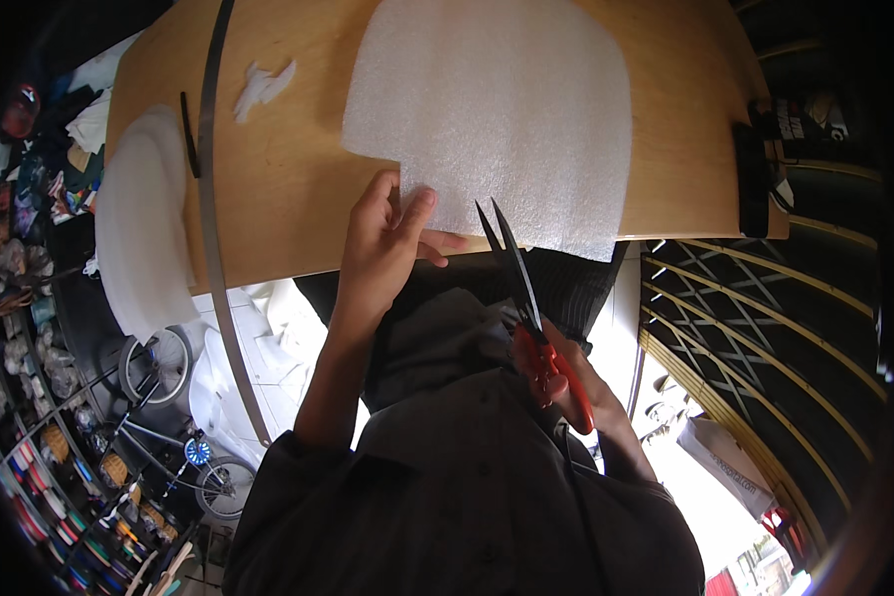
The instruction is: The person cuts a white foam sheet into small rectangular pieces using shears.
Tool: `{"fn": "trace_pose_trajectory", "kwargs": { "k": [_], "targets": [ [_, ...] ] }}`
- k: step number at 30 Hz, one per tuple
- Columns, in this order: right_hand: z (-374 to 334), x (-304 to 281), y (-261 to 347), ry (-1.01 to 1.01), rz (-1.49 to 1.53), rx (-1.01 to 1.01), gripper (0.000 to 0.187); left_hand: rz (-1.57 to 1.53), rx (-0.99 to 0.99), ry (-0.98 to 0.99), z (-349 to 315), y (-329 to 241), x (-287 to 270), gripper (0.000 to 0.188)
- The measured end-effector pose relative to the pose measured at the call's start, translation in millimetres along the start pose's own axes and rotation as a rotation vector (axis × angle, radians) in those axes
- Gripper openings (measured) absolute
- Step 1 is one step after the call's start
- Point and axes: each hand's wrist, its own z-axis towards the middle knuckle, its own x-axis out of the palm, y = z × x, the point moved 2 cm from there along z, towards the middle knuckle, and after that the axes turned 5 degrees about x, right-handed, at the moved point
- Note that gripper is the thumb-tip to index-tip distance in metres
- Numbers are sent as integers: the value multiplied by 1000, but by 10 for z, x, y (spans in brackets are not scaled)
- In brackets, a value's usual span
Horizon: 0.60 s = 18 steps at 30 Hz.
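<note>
A sheet of white foam (pixel 497 109) lies on the wooden table, with a square notch cut in its left side and its near edge hanging slightly over the table's front. My left hand (pixel 387 233) pinches the sheet's near left corner, thumb on top and fingers reaching under it. In my right hand (pixel 576 372) is a pair of scissors (pixel 520 268) with red handles and long dark blades. The blades are slightly parted, and their tips point up at the sheet's near edge, close to it.
Another piece of white foam (pixel 144 219) hangs over the table's left edge, beside a black pen-like stick (pixel 190 134). White scraps (pixel 264 87) lie on the wooden table (pixel 278 199). A long strip (pixel 212 169) crosses the left side. A bicycle (pixel 179 447) stands at lower left, a folding gate (pixel 755 288) at right.
</note>
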Motion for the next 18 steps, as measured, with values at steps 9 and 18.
{"fn": "trace_pose_trajectory", "kwargs": {
  "k": [9,18],
  "targets": [
    [-127,169,-35,110,198,156,88,174,65,-64,-52,-8,25,24],
    [82,209,-7,-23,168,140,89,62,98,30,-168,125,215,20]
  ]
}}
